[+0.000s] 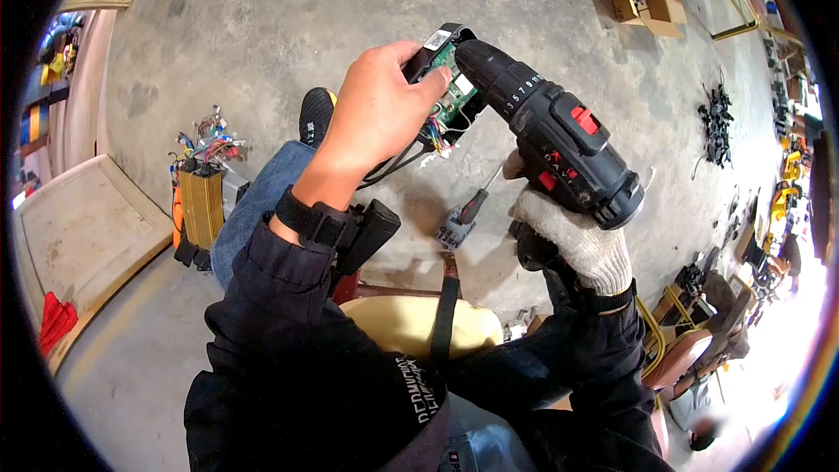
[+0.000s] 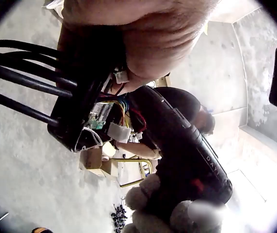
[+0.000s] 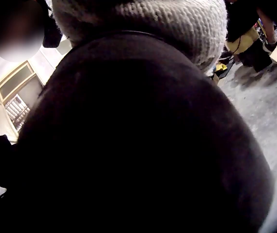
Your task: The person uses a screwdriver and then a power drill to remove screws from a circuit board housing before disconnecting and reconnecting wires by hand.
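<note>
My bare left hand point(image 1: 380, 105) holds up a black casing point(image 2: 63, 119), thumb against its open side. Inside shows a green circuit board point(image 1: 451, 107) with thin coloured wires; thick black cables point(image 2: 27, 70) leave one end. In a knitted white glove, my right hand point(image 1: 568, 232) grips the handle of a black cordless drill point(image 1: 559, 127). The drill's nose points into the open casing and overlaps its edge in the head view; the bit's tip is hidden. A dark rounded part of the drill point(image 3: 143, 126) fills most of the right wrist view, below the glove cuff point(image 3: 177, 24).
On the concrete floor below lies a tool with a metal shaft and grey-and-red handle point(image 1: 468, 214). A gold metal box point(image 1: 203, 201) with loose wires stands by the left leg. Further off are a cardboard box point(image 1: 642, 4), a heap of black parts point(image 1: 717, 127) and a pale board point(image 1: 87, 236).
</note>
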Tool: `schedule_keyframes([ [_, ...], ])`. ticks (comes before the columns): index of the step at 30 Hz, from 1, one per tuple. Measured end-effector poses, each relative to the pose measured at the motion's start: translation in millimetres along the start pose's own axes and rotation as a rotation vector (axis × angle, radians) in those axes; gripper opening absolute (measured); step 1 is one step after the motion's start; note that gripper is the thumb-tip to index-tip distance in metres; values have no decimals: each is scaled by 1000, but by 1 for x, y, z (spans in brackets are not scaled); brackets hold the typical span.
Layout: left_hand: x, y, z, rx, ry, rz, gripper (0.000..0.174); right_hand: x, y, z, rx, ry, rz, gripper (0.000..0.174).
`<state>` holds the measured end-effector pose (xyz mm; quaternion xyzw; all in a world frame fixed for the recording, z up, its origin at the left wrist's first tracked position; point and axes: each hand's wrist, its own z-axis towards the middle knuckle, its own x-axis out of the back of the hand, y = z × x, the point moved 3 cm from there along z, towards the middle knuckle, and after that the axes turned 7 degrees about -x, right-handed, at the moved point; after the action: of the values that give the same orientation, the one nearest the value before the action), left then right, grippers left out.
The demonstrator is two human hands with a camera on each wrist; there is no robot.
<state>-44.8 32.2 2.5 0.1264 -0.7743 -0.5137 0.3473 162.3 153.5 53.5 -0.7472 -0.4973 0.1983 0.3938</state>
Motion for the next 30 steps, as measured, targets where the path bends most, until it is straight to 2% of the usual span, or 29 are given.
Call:
schedule_keyframes([
  [3,1,1,0,-27,0,43,25,2,-2,-1,-58,2,-14,32],
  [10,0,-1,0,-35,-5,34,24,2,-1,-1,-8,11,10,30],
  [16,0,1,0,-30,2,31,23,2,0,-1,22,28,37,33],
  [19,-1,0,0,-29,5,16,23,4,2,-1,-25,4,14,35],
  [27,-1,0,0,-38,9,21,22,6,10,2,85,-20,-26,42],
  [30,-1,1,0,-24,4,36,21,3,3,-1,6,-15,25,42],
])
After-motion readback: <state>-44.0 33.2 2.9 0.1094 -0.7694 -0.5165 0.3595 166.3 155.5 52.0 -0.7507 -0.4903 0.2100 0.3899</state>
